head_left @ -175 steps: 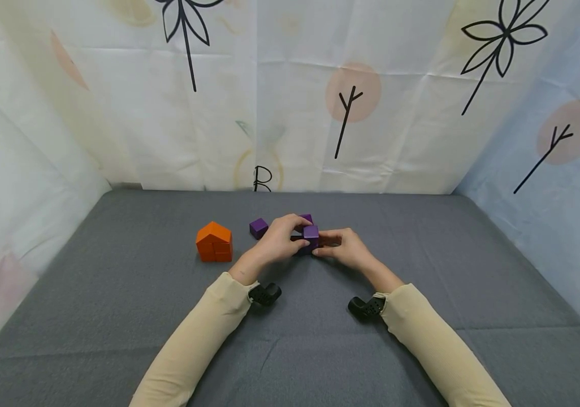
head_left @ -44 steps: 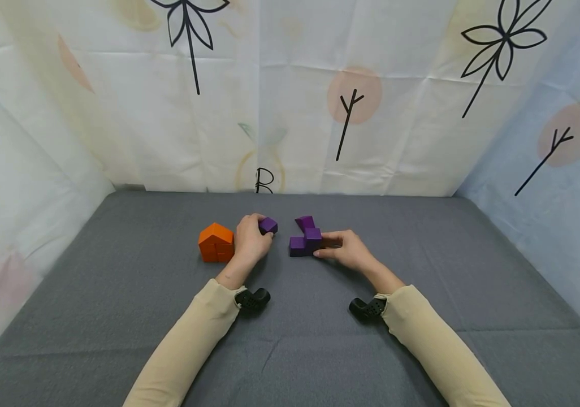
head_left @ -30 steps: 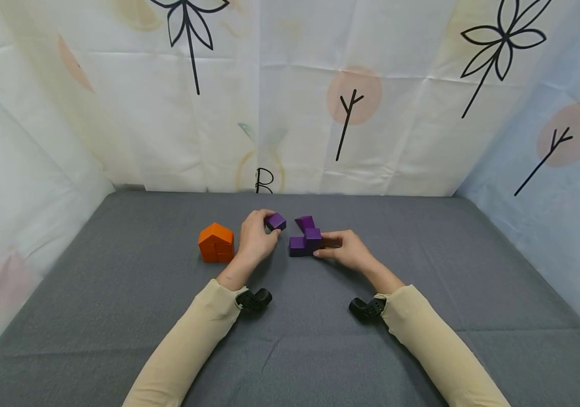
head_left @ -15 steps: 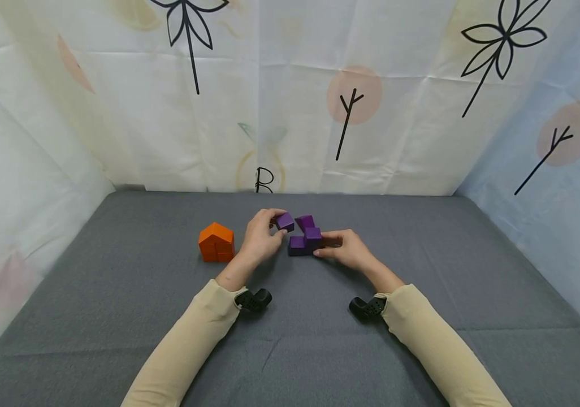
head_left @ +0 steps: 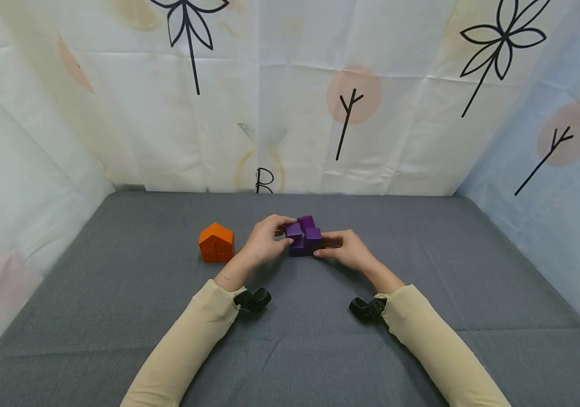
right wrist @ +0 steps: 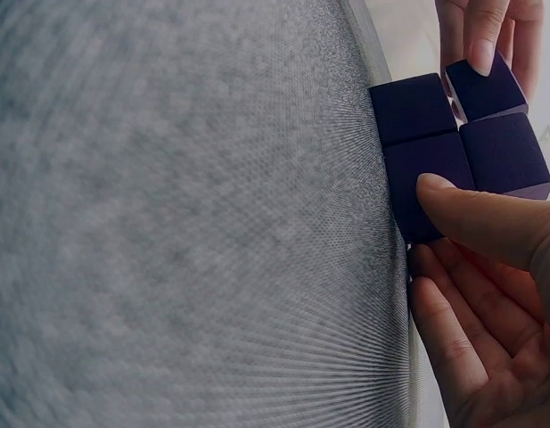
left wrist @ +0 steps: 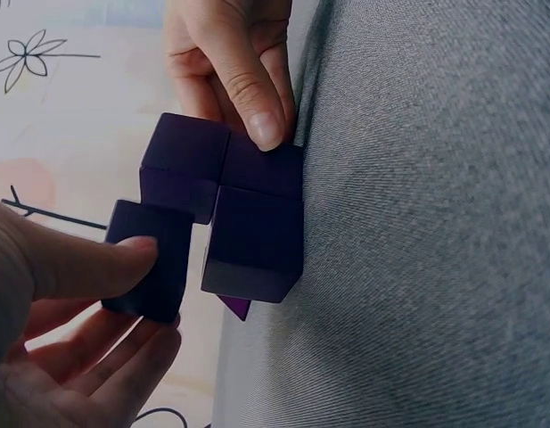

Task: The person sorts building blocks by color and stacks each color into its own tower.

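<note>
My left hand [head_left: 262, 240] pinches a purple cube [left wrist: 154, 259] between thumb and fingers. It holds the cube slightly tilted over the lower-left cube [left wrist: 254, 236] of a small purple stack. Beside the held cube, the upper-right cube [head_left: 312, 236] sits on the lower-right cube [right wrist: 422, 178]. From the right, my right hand [head_left: 348, 247] grips that lower-right cube, its thumb on the near face and fingers behind. A purple triangular block [head_left: 306, 221] lies just behind the stack, partly hidden by it.
An orange block house [head_left: 216, 243] with a pointed roof stands left of my left hand. Grey cloth [head_left: 315, 350] covers the table, and patterned fabric [head_left: 295, 124] hangs along its back and sides.
My left hand first leaves the stack and takes the separate purple cube from the left. It then carries it right to above the lower-left cube. The right hand stays at the stack.
</note>
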A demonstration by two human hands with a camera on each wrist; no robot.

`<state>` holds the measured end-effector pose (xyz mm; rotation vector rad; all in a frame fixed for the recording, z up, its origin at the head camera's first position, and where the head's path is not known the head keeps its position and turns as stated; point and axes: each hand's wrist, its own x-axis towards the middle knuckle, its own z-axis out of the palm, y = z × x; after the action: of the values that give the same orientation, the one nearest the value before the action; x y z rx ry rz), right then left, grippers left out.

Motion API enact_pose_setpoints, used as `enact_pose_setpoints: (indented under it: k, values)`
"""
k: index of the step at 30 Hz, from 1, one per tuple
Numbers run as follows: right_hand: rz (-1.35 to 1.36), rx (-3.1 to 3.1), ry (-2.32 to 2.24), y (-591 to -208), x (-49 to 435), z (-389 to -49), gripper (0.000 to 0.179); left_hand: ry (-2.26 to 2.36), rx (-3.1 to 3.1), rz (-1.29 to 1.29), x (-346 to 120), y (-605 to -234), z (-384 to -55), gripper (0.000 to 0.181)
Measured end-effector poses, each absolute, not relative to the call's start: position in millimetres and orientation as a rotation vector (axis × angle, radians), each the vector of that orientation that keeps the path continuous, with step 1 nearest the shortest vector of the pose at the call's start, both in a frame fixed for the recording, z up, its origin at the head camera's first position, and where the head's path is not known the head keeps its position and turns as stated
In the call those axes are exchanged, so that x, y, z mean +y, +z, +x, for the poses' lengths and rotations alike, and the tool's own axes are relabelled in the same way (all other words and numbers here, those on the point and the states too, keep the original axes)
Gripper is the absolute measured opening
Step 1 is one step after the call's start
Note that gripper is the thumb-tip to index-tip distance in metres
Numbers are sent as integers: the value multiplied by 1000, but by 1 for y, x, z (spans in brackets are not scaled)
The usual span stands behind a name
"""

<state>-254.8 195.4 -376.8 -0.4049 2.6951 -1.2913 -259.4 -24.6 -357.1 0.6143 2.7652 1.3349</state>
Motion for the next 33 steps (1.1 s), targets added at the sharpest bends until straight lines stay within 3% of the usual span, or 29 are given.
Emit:
enact_pose_setpoints:
  k: [33]
  values:
    - [-428,2673,-1323,-377,195,-255,46,1191,2678,724,-23,-353,-263,45]
